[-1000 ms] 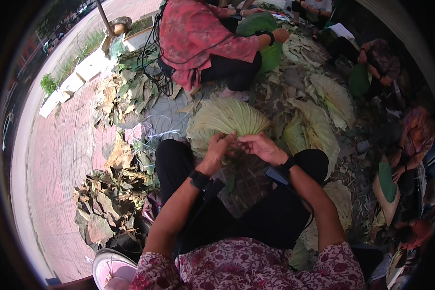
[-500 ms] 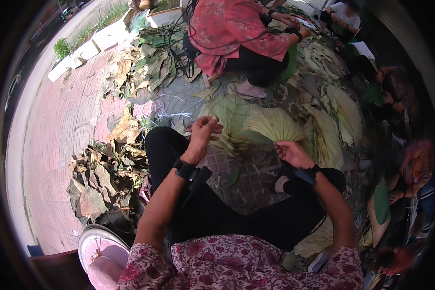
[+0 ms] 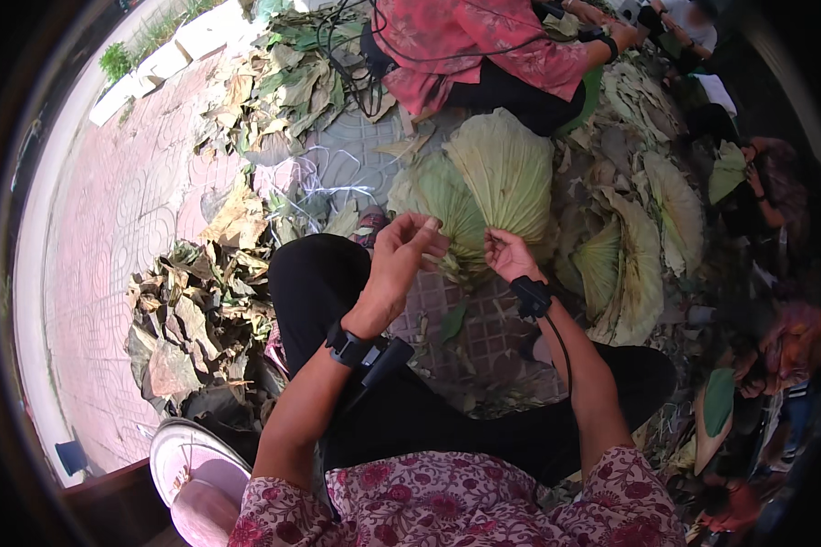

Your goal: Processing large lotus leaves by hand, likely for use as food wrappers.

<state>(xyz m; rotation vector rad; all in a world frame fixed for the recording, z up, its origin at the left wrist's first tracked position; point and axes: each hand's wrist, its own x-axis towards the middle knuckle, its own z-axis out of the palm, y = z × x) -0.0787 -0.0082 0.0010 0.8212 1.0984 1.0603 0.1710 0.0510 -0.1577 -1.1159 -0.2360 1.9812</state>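
Observation:
My right hand (image 3: 513, 257) is closed in a pinch on the narrow gathered base of a dried lotus leaf (image 3: 506, 173). The leaf is pale green, folded into a fan, and spreads away from me. Part of it covers another fan-shaped leaf (image 3: 438, 201) lying in a small pile on the paving. To its left, my left hand (image 3: 406, 251) hovers near the base of that pile. Its fingers are half bent with the thumb apart, and I see nothing held in them. Dark bands with small devices are strapped round both wrists.
More fan-shaped leaves (image 3: 634, 269) lie to the right. A heap of brown dry leaves (image 3: 192, 337) sits by my left knee, and white strings (image 3: 324, 182) lie ahead. A co-worker in a red flowered shirt (image 3: 483, 46) squats beyond the pile. A pale hat (image 3: 201, 474) is at lower left.
My right hand has moved left and slightly away from me, swinging the leaf upright over the pile. My left hand has shifted slightly right, its thumb now apart from the fingers.

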